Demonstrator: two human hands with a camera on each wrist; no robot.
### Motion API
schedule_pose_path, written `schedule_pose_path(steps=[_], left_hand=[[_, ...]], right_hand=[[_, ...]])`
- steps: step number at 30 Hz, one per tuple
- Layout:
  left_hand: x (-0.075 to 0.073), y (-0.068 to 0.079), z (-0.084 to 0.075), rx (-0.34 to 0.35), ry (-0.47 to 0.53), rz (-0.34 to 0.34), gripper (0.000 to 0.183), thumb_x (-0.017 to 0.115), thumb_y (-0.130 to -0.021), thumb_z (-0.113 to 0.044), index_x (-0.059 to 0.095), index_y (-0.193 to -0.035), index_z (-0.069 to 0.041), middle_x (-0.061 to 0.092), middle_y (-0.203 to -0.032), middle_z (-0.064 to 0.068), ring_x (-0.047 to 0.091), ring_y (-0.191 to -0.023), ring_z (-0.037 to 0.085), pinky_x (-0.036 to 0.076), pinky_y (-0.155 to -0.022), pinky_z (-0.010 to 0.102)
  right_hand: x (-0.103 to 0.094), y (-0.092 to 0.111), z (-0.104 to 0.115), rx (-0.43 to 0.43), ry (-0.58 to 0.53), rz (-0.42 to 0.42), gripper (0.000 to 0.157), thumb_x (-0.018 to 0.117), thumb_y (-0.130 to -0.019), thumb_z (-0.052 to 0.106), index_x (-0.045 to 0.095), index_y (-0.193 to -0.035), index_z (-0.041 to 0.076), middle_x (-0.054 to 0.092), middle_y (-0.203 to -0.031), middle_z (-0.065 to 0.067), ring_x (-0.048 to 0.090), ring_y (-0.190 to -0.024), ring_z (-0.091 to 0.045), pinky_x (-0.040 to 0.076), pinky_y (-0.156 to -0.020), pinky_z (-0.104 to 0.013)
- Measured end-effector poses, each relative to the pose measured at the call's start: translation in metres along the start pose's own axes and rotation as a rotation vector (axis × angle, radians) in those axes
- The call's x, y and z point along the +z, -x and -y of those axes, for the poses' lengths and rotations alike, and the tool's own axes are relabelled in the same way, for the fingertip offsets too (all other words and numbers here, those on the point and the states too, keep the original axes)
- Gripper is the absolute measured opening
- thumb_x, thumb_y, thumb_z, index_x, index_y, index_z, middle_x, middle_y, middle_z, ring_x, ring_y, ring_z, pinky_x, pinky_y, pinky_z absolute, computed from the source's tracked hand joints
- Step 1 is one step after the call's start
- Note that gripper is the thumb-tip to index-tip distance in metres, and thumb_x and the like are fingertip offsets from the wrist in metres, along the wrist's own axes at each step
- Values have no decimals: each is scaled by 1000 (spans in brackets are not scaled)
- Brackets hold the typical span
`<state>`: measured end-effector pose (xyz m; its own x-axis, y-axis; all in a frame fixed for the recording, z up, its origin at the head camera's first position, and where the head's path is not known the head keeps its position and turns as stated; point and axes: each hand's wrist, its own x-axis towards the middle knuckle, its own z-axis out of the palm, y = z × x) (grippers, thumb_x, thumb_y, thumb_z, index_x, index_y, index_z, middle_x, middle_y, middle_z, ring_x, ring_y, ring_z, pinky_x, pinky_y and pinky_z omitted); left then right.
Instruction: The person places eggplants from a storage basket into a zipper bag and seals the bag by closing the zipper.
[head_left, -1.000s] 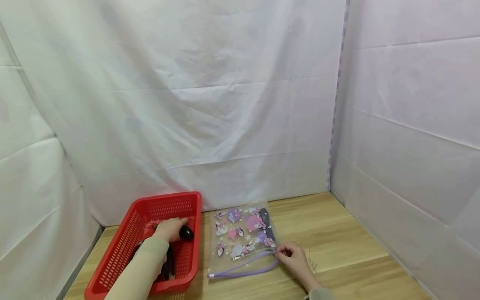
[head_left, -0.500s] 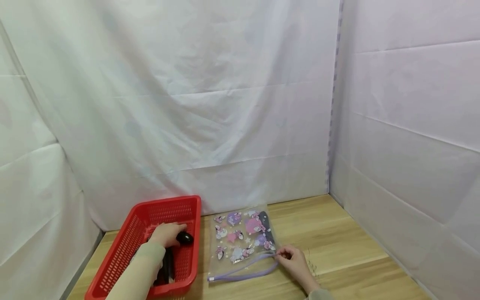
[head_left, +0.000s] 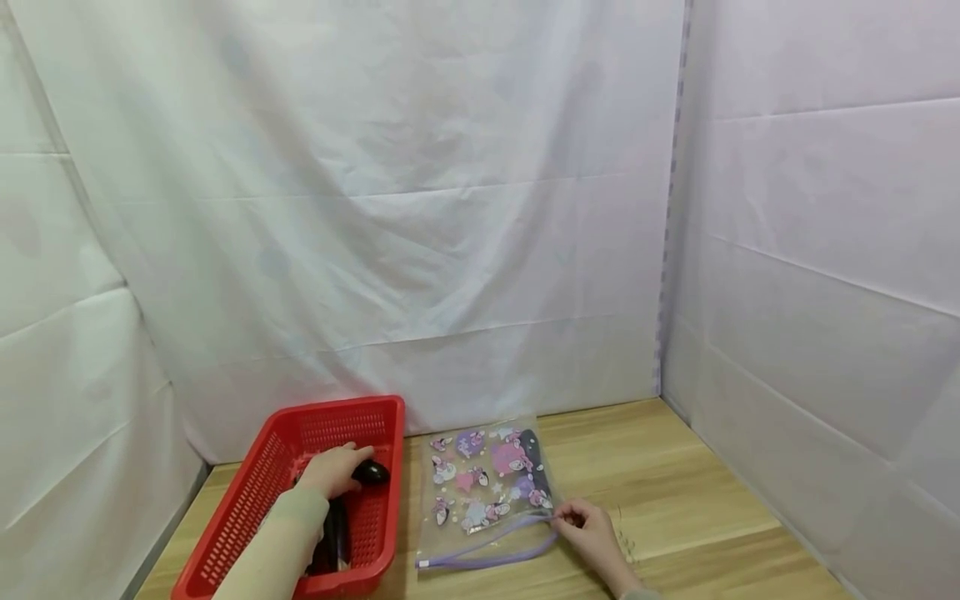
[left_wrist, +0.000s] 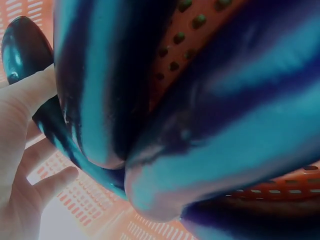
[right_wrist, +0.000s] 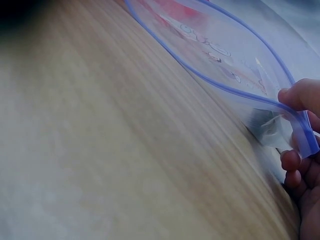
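Observation:
Inside the red basket (head_left: pixel 397 500), my left hand (head_left: pixel 330 471) holds a dark, glossy eggplant (head_left: pixel 371 472) whose rounded end sticks out past the fingers. The left wrist view shows one digit crossing that eggplant (left_wrist: pixel 25 50) and other fingers spread on its near side. Larger eggplants (left_wrist: pixel 225 130) lie close beside it. At the table's middle, my right hand (head_left: pixel 588 533) pinches the right end of the purple zip of a clear printed bag (head_left: pixel 450 533). The bag's mouth gapes between its two zip strips (right_wrist: pixel 215 84). A dark eggplant shape (head_left: pixel 532 450) shows through the bag's right side.
More eggplants (head_left: pixel 335 537) lie in the basket under my left forearm. The basket stands left of the bag on the wooden table (head_left: pixel 675 475). White cloth (head_left: pixel 450 233) hangs behind and on both sides. A white slider (head_left: pixel 423 564) sits at the zip's left end.
My left hand has drawn slightly left and back in the basket, around the eggplant. The right hand keeps its pinch on the bag. The head view has tilted up a little.

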<state>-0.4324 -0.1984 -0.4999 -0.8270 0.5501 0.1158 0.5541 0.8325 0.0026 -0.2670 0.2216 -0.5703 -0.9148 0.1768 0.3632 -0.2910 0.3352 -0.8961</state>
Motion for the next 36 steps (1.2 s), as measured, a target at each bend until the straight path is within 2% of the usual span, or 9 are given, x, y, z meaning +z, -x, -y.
schedule_pose_path(steps=[6, 14, 19, 26, 32, 36], left_hand=[[0, 1, 4, -26, -10, -18, 52, 81, -76, -15, 61, -125, -16, 60, -121, 17, 59, -108, 36, 49, -84, 55], [-9, 3, 3, 14, -74, -67, 45, 82, -76, -20, 63, -117, -21, 58, -100, 4, 59, -90, 24, 52, -70, 45], [-16, 5, -2, 27, -91, -83, 43, 82, -77, -21, 63, -115, -22, 59, -99, 5, 59, -88, 24, 52, -68, 45], [-24, 9, -3, 5, -87, -88, 39, 81, -78, -24, 63, -113, -25, 58, -97, 2, 57, -85, 20, 52, -67, 43], [-38, 13, -3, 5, -62, -127, 41, 81, -77, -18, 62, -113, -22, 58, -95, 1, 56, -83, 19, 51, -68, 42], [-42, 15, -1, 4, -59, -125, 45, 82, -77, -17, 62, -117, -20, 60, -99, 3, 57, -86, 21, 52, -70, 42]], right_hand=[[0, 1, 0, 25, -8, 20, 10, 73, -73, -6, 66, -73, 1, 59, -68, 1, 49, -63, -6, 42, -60, -21], [-1, 1, -2, 9, 15, 10, 11, 74, -73, -4, 68, -74, 4, 58, -68, 5, 50, -62, -5, 43, -59, -22], [-2, 2, -3, 19, 18, 6, 14, 75, -73, -4, 69, -73, 8, 58, -68, 5, 50, -62, -5, 43, -59, -22], [-4, 1, 2, 72, 11, 35, 8, 75, -74, -3, 69, -75, 3, 58, -70, 1, 50, -64, -7, 42, -62, -22], [-2, 0, -1, 39, 10, 23, 9, 73, -74, -6, 68, -74, 2, 59, -69, -1, 50, -64, -7, 42, -60, -22], [-1, 0, -4, 17, 23, -1, 11, 74, -74, -5, 68, -73, 4, 58, -68, 2, 49, -63, -7, 42, -59, -22]])
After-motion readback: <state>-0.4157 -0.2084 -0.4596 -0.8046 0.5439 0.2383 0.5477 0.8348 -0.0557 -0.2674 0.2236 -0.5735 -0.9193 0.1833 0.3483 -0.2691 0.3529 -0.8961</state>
